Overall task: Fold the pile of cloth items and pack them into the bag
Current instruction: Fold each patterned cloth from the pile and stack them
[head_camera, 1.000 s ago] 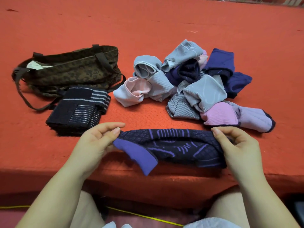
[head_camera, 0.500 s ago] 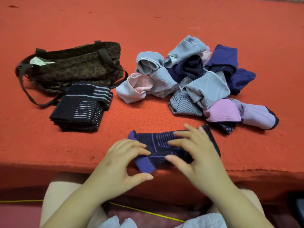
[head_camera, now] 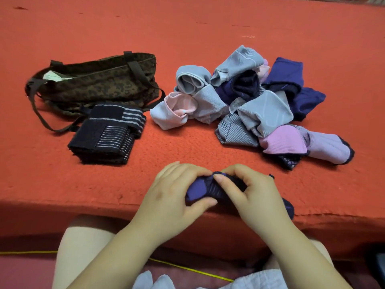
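A dark navy and purple patterned cloth item is bunched small at the near edge of the red surface. My left hand grips its left end with fingers curled over it. My right hand grips its right part, thumb pressing on top. A pile of grey, pink, lilac and purple cloth items lies behind on the right. The brown leopard-print bag lies at the back left, mouth to the left with something pale inside. A folded stack of black striped cloth items sits in front of the bag.
The red carpeted surface stretches far back. Its front edge runs just under my hands. A yellow cord crosses the floor below, near my knees. The bag's strap loops out to the left.
The navy item was stretched out flat between my hands a second ago. Both hands came together over it and now squeeze it into a compact bundle at the surface's edge.
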Tool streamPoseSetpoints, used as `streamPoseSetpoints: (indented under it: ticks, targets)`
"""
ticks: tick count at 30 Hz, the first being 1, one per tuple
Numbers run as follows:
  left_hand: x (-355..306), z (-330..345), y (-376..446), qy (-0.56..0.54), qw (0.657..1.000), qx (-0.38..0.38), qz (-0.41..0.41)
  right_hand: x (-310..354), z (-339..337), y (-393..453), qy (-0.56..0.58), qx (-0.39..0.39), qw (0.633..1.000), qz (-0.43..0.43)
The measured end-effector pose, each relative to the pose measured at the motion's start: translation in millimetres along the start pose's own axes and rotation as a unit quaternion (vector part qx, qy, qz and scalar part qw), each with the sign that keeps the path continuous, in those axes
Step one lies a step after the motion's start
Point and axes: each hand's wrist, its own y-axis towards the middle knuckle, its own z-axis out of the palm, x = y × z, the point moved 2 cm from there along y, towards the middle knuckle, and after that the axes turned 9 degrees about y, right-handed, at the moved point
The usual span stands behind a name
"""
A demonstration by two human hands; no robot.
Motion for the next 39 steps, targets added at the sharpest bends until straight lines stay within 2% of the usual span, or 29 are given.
streamPoseSetpoints:
  ticks: [2,4,7,9,12,14,21,26,31,33,39]
  targets:
    - [-1.2,-3.9,4.7,-0.045,0.999,-0.015,-0.019,2.3,-6.8,2.0,0.008,-0.004,1.0,-0.005]
    - [-3.3,-9.4,8.4,-0.127,0.989,-0.018,-0.077,5.1,-13.6,2.3,0.013,-0.001,1.0,-0.01]
    - [-5.2,-9.9,9.8,-0.263,0.946,-0.022,-0.187,7.3,-21.0,2.4,0.011,0.007,1.0,-0.015]
    - [-3.2,-8.4,11.2,-0.311,0.919,-0.036,-0.24,6.5,-24.3,3.0,0.006,0.012,1.0,-0.015]
    - [6.5,-5.8,11.8,-0.401,0.858,-0.065,-0.315,2.7,-31.1,4.1,0.005,0.006,1.0,-0.01]
    - [11.3,-4.7,10.0,-0.426,0.836,-0.067,-0.339,0.2,-35.5,4.7,-0.002,0.003,1.0,-0.005]
    - [18.6,-5.8,1.4,-0.432,0.826,-0.075,-0.354,-1.0,-41.7,4.8,-0.035,0.015,0.999,0.004]
    - [24.1,-5.7,-10.5,-0.49,0.791,-0.061,-0.36,-0.6,-44.7,-1.2,-0.052,0.017,0.998,0.006]
    - [22.4,-4.5,-19.0,-0.525,0.772,-0.04,-0.356,5.4,-49.2,-5.7,-0.067,0.031,0.997,0.019]
    - [23.2,-3.2,-20.6,-0.523,0.775,-0.028,-0.355,7.2,-50.2,-5.2,-0.077,0.049,0.996,0.023]
    - [23.3,-5.6,-12.7,-0.487,0.815,0.046,-0.31,14.1,-50.1,6.0,-0.096,0.104,0.99,0.012]
